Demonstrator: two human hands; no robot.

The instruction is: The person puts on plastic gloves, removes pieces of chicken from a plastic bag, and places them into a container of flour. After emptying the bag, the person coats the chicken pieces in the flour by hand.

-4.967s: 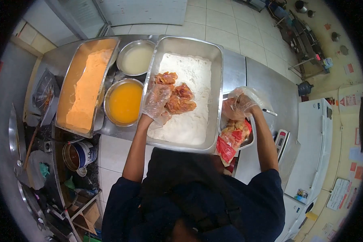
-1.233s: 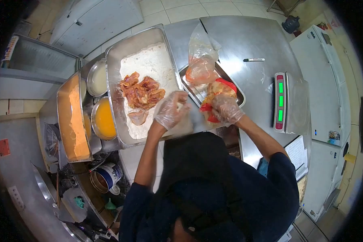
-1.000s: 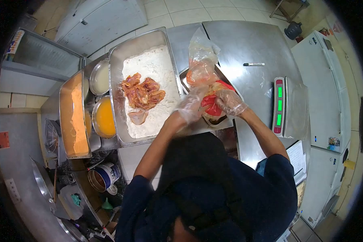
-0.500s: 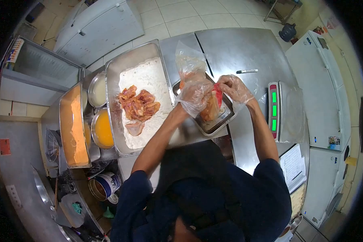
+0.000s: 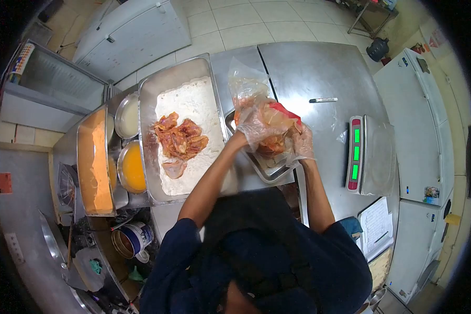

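Both my hands wear clear plastic gloves. Raised over a metal tray [image 5: 276, 174] is a clear plastic bag [image 5: 272, 142] of orange-red marinated meat, with a red strip [image 5: 284, 111] along its top. My left hand [image 5: 254, 130] is closed around the left side of this bag. My right hand [image 5: 302, 144] grips its right side, fingers partly hidden behind the plastic. Beyond my left hand, another clear bag [image 5: 242, 86] with orange contents lies at the tray's far end.
Left of me, pieces of marinated chicken [image 5: 178, 140] lie on white flour [image 5: 188, 97] in a deep metal pan [image 5: 147, 112]. Past it are bowls of yellow liquid [image 5: 134, 167] and whitish liquid [image 5: 127, 118]. On the right stand a marker [image 5: 323, 100], a scale [image 5: 379, 157] and a notebook [image 5: 376, 227].
The bag has lifted and turned between my hands, its red strip now on top. My right hand has moved down to the bag's side.
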